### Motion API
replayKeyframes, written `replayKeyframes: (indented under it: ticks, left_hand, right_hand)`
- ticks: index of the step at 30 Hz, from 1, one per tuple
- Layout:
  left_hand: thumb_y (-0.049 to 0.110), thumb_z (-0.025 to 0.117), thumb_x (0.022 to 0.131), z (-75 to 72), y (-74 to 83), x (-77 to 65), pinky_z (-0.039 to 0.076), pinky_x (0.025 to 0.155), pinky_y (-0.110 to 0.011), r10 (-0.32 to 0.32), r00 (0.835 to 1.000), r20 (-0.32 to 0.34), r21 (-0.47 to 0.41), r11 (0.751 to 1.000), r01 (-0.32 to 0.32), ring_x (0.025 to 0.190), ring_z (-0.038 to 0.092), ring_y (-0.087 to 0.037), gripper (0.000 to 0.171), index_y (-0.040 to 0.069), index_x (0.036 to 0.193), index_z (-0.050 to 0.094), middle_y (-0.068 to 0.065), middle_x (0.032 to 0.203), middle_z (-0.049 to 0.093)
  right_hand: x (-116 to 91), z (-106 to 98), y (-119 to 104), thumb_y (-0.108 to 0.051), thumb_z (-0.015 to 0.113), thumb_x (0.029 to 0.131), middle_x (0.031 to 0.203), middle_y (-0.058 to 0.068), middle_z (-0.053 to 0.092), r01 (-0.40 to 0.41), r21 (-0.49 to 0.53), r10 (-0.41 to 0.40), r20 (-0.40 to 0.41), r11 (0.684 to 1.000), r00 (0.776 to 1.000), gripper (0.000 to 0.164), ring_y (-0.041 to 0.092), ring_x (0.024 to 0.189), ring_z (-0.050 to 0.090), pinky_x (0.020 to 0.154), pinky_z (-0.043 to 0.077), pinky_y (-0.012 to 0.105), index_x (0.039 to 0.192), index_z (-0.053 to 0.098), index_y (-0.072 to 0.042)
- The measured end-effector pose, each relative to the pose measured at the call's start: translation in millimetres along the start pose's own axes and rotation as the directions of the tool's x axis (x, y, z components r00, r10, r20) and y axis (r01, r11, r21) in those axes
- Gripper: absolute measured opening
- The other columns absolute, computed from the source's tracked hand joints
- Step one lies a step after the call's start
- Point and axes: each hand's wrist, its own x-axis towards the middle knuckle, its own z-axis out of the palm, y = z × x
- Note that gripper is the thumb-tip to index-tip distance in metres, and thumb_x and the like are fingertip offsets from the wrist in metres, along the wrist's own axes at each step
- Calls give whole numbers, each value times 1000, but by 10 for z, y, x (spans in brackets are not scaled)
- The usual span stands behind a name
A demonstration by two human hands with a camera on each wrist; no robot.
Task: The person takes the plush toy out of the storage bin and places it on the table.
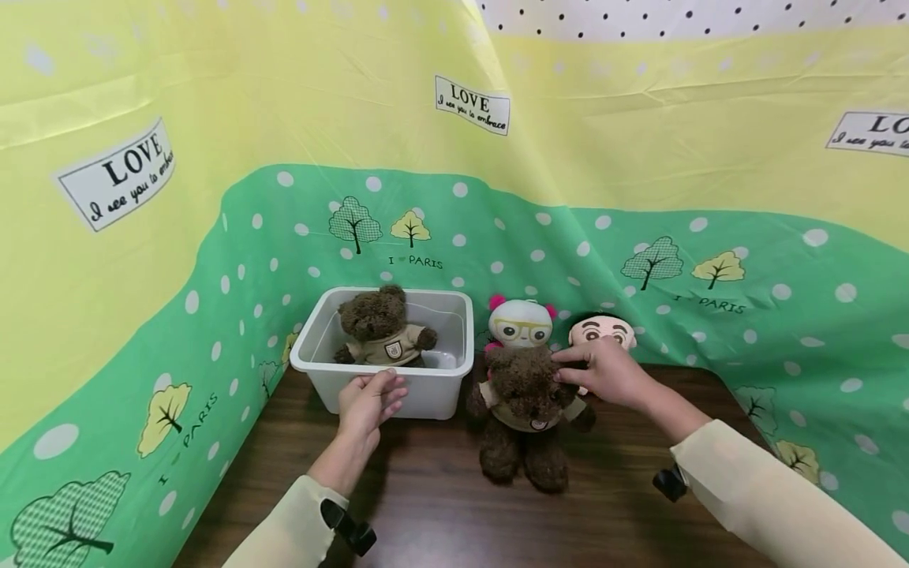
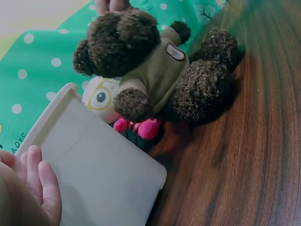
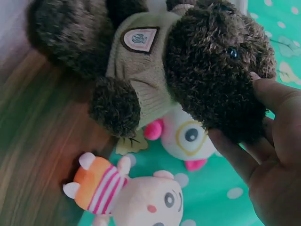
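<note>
A dark brown teddy bear [image 1: 525, 394] in a beige knitted sweater is upright on the table, tilted toward me. My right hand [image 1: 609, 371] grips it by the ear at the side of its head, thumb and fingers sunk in the fur [image 3: 277, 141]. At the front rim of a grey-white plastic bin [image 1: 454, 383], my left hand [image 1: 365, 402] holds the edge, its other fingers [image 2: 49, 183] lying along the outer wall. Inside the bin leans a second brown teddy bear [image 1: 383, 327] in a similar sweater.
Behind the held bear sits a white plush [image 1: 521, 323] with yellow glasses and pink ears. Right of it is a plush doll [image 3: 146, 202] with a pink-striped top, partly behind my right hand. Polka-dotted green and yellow cloth [image 1: 454, 229] encloses the dark wooden table [image 1: 440, 505].
</note>
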Motion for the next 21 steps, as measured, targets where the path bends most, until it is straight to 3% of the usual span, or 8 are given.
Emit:
replayKeyframes:
  ticks: [2, 4, 7, 12, 15, 21]
  left_hand:
    - [17, 74, 92, 0, 3, -7, 61, 61, -23, 2, 1000, -1, 3, 1000, -2, 69, 75, -10, 26, 7, 106, 54, -4, 89, 80]
    - [18, 74, 92, -3, 3, -8, 61, 61, -23, 4, 1000, 1, 6, 1000, -4, 69, 75, -10, 27, 7, 107, 54, -4, 89, 80]
    - [18, 75, 92, -2, -2, -10, 61, 62, -23, 5, 1000, 3, 6, 1000, -5, 70, 75, -11, 28, 7, 107, 54, -5, 91, 80]
    - [18, 74, 92, 8, 2, -22, 60, 61, -23, 3, 1000, 1, 8, 1000, -3, 71, 76, -11, 27, 7, 107, 54, -4, 90, 80]
    - [18, 74, 92, 7, -4, -23, 61, 60, -23, 4, 1000, -2, 12, 1000, -4, 70, 75, -11, 27, 7, 106, 54, -3, 88, 80]
    - [19, 74, 92, 15, -33, -10, 61, 59, -24, 11, 1000, -13, 9, 1000, -11, 68, 75, -12, 27, 6, 105, 54, -3, 85, 79]
  right_hand:
    - [-31, 69, 8, -13, 77, 93, 106, 8, 79, 32, -36, -31, 3, 999, 999, 25, 3, 52, 61, 50, 51, 26, 117, 77, -8]
    - [-59, 139, 20, -12, 78, 91, 109, 7, 79, 64, -70, -64, 0, 996, 998, 25, 9, 73, 73, 62, 58, 28, 116, 78, -10]
    - [-101, 235, 53, -11, 81, 88, 110, 6, 79, 100, -96, -101, -5, 990, 995, 27, 19, 96, 76, 74, 62, 34, 114, 79, -12]
    - [-184, 342, 143, -9, 81, 87, 111, 5, 78, 97, -53, -96, 23, 994, 995, 30, 21, 98, 75, 75, 63, 32, 117, 77, -10]
    - [-200, 355, 180, -14, 82, 87, 115, 5, 77, 89, -37, -89, -1, 995, 996, 33, 21, 103, 74, 78, 62, 35, 120, 76, -11]
    - [-110, 290, 188, -34, 81, 89, 131, 3, 69, 24, -21, -25, -58, 1000, 998, 47, 29, 122, 64, 98, 54, 55, 131, 69, -17]
